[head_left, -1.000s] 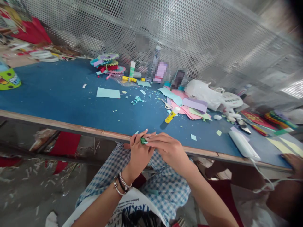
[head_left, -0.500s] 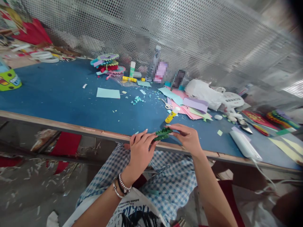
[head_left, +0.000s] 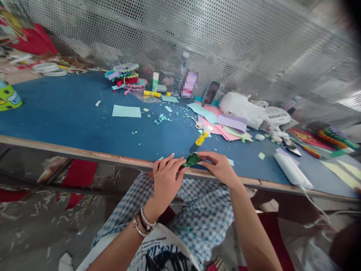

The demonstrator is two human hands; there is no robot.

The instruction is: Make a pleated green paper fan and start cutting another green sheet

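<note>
A dark green pleated paper [head_left: 192, 160] is held between both hands at the table's front edge. My left hand [head_left: 168, 175] pinches its left end, partly covering it. At the other end, the thumb and fingers of my right hand [head_left: 217, 165] grip the folds. A yellow glue stick [head_left: 203, 136] with a white cap stands on the table just beyond the paper. White-handled scissors [head_left: 198, 123] lie behind the glue stick, beside pink, blue and purple paper sheets [head_left: 231, 124].
On the blue table [head_left: 70, 113] lie a light blue paper sheet [head_left: 126, 111] and small blue scraps [head_left: 161, 119]. Folded coloured paper [head_left: 126, 78] and a water bottle [head_left: 180, 73] are at the back. A white corded device [head_left: 292, 170] is at right.
The green pleated paper has been tilted and gathered closer, so its folds now face up as one fan. My right hand has shifted slightly down and left.
</note>
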